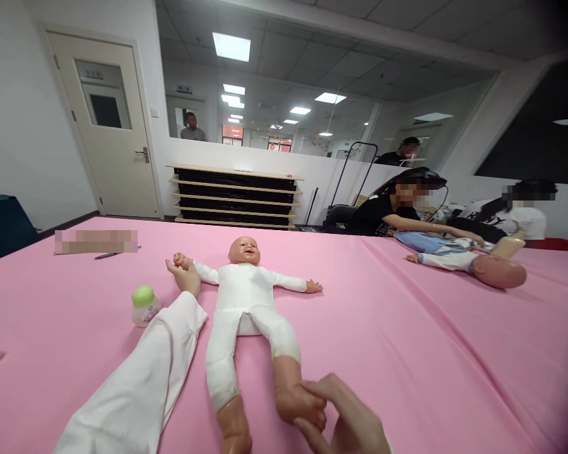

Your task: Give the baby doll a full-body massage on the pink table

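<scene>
Your left hand [187, 279] holds the doll's [246, 287] hand; your right hand [355, 416] pinches its foot [293, 402] between thumb and finger. A jar [145, 309] stands beside your left sleeve [137, 372]; a second doll [499, 271] lies well apart, right. Yours lies face up on the pink worktop [383, 353], white-bodied, arms spread.

Fairly bright, even white light fills the room, and rectangular light panels [231, 47] glow nearly blown out in the long window [303, 69]. Shadows on the pink tablecloth [383, 366] are soft and faint — the doll [246, 287] catches only small highlights. Wide-angle distortion tilts the door [118, 167], the top right corner falls to black, and pixelated patches [96, 241] hide some detail.
</scene>
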The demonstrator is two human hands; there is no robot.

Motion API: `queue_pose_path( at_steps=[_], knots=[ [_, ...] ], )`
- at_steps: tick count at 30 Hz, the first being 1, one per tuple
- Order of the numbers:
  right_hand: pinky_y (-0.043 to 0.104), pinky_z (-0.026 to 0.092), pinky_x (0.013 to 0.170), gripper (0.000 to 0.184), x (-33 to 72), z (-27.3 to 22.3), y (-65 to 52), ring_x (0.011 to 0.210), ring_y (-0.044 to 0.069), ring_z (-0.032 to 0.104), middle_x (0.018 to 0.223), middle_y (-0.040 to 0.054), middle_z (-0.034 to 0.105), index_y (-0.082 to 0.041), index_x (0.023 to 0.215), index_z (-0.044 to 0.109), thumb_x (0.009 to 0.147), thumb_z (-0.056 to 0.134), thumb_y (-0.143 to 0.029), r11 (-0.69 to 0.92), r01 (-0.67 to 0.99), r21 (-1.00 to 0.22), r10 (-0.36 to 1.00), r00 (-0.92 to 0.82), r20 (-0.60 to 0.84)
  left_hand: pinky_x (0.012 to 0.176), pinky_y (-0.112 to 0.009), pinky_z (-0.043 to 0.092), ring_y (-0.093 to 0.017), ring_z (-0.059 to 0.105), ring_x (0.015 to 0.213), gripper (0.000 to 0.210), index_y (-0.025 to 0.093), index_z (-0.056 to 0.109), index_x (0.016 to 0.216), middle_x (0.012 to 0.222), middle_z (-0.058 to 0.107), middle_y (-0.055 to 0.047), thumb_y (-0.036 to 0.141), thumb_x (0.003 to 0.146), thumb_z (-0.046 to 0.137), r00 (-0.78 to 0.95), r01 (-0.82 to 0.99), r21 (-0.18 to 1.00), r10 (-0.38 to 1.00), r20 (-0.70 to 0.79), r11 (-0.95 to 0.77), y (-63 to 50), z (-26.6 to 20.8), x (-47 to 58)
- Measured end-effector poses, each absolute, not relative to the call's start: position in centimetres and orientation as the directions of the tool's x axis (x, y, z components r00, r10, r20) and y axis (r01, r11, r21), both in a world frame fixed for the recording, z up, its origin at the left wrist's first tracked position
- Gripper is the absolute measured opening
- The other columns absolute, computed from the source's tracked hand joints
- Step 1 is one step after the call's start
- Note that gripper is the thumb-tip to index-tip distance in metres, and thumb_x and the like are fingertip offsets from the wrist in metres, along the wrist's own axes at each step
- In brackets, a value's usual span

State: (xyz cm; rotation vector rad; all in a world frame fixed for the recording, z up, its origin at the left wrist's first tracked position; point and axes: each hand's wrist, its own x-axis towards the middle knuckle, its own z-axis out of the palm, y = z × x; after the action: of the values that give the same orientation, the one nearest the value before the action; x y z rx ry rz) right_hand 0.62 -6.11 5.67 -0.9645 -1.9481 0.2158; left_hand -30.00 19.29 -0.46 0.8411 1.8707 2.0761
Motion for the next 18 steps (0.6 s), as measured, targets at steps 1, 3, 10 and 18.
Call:
queue_pose_path(
  at_steps=[1, 3, 10, 18],
  knots=[
    [0.025, 0.048, 0.050, 0.022, 0.6, 7.3, -5.3, 0.055, 0.013, 0.055, 0.064, 0.0009, 0.056, -0.020, 0.093, 0.056, 0.072, 0.062, -0.023, 0.687, 0.556, -0.468, 0.685, -0.280, 0.672, 0.092, -0.037, 0.041, -0.023, 0.051, 0.112, 0.070, 0.017, 0.009, 0.138, 0.130, 0.043, -0.018, 0.027, 0.082, 0.051, -0.804, 0.206, 0.961, 0.529, 0.272, -0.182, 19.3, 0.0, -29.7],
    [0.025, 0.047, 0.049, 0.015, 0.2, 10.2, -3.2, 0.055, 0.013, 0.055, 0.063, 0.0011, 0.057, -0.020, 0.087, 0.057, 0.073, 0.061, -0.025, 0.719, 0.572, -0.396, 0.624, -0.279, 0.730, 0.090, -0.031, 0.044, -0.020, 0.053, 0.109, 0.070, 0.019, 0.014, 0.136, 0.129, 0.046, -0.015, 0.025, 0.079, 0.054, -0.743, 0.241, 0.936, 0.572, 0.348, -0.256, 19.2, 0.9, -28.9],
    [0.030, 0.051, 0.067, 0.020, -2.5, 13.2, 6.8, 0.074, 0.017, 0.061, 0.082, 0.0053, 0.065, -0.017, 0.087, 0.059, 0.071, 0.060, -0.030, 0.633, 0.576, -0.517, 0.708, -0.163, 0.687, 0.084, -0.031, 0.046, -0.018, 0.059, 0.097, 0.033, 0.023, 0.049, 0.112, 0.110, 0.061, -0.005, 0.019, 0.079, 0.050, -0.251, 0.508, 0.729, 0.730, 0.635, -0.460, 18.0, 2.8, -25.3],
    [0.033, 0.049, 0.072, 0.022, -5.6, 9.7, 13.8, 0.076, 0.018, 0.060, 0.084, 0.0069, 0.066, -0.014, 0.087, 0.060, 0.067, 0.063, -0.023, 0.483, 0.660, -0.576, 0.851, -0.198, 0.487, 0.091, -0.038, 0.041, -0.022, 0.055, 0.105, 0.041, 0.023, 0.055, 0.112, 0.114, 0.061, -0.004, 0.008, 0.075, 0.046, 0.150, 0.710, 0.414, 0.697, 0.701, -0.569, 18.0, 1.5, -23.9]
  ],
)
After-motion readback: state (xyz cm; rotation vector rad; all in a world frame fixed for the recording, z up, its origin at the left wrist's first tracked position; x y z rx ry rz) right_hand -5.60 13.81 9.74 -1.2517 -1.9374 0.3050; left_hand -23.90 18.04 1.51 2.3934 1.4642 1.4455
